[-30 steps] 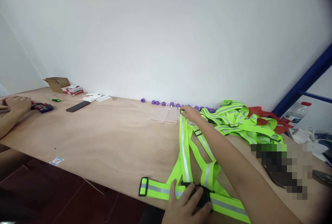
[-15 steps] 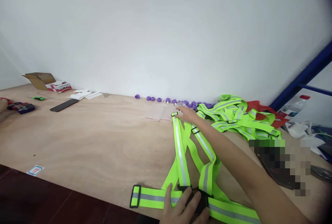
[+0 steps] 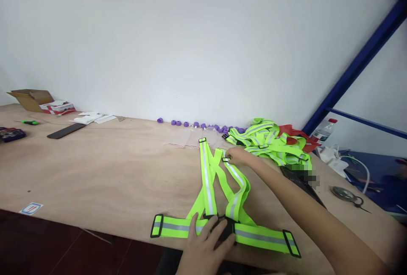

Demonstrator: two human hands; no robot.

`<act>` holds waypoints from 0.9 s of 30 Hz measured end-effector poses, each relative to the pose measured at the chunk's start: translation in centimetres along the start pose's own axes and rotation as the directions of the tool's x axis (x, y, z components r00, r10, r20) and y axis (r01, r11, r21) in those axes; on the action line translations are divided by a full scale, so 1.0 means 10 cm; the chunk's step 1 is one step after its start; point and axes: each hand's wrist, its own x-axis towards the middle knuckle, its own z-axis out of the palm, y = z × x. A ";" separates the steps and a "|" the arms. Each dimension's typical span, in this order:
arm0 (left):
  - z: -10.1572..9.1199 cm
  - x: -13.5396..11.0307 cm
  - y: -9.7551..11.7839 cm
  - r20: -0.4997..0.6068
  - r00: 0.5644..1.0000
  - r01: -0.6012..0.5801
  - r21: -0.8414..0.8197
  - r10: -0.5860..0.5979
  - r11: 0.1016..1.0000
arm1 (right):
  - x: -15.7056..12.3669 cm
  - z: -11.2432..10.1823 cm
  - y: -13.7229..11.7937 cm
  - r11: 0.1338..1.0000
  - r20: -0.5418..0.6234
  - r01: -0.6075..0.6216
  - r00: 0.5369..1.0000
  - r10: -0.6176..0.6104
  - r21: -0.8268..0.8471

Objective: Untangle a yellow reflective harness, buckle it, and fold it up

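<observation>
A neon-yellow reflective harness (image 3: pixel 210 190) lies spread on the plywood table (image 3: pixel 111 173), its waist belt (image 3: pixel 254 237) running along the near edge. My left hand (image 3: pixel 203 247) rests flat on the belt over the black buckle, fingers spread. My right hand (image 3: pixel 237 156) reaches forward and pinches the far end of the right shoulder strap, fingers closed on it. The left shoulder strap (image 3: pixel 205 169) lies straight beside it, untouched.
A heap of more neon harnesses (image 3: pixel 270 143) sits at the back right over red fabric. Purple caps (image 3: pixel 197 124) line the wall. Far left: a cardboard box (image 3: pixel 30 99), papers, a dark flat bar (image 3: pixel 65 130). Right: a water bottle (image 3: pixel 322 131), cables, a blue rack post (image 3: pixel 356 65).
My right hand drew back from the far strap ends near the purple caps onto the right shoulder strap. The view shifted right; the other person's hand at far left left the frame.
</observation>
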 end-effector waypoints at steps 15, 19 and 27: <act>0.08 -0.04 -0.03 -0.030 0.999 -0.044 0.034 0.045 0.998 | -0.09 -0.67 0.40 0.991 -0.183 -0.124 0.975 0.130 0.042; 0.07 -0.03 -0.05 -0.080 0.995 -0.045 0.116 0.054 0.992 | 0.00 -0.59 0.48 0.990 -0.163 -0.129 0.977 0.137 0.061; 0.13 -0.03 0.00 -0.109 0.994 -0.007 0.142 0.023 0.990 | 0.09 -0.34 0.50 0.969 -0.131 -0.238 0.961 0.244 0.059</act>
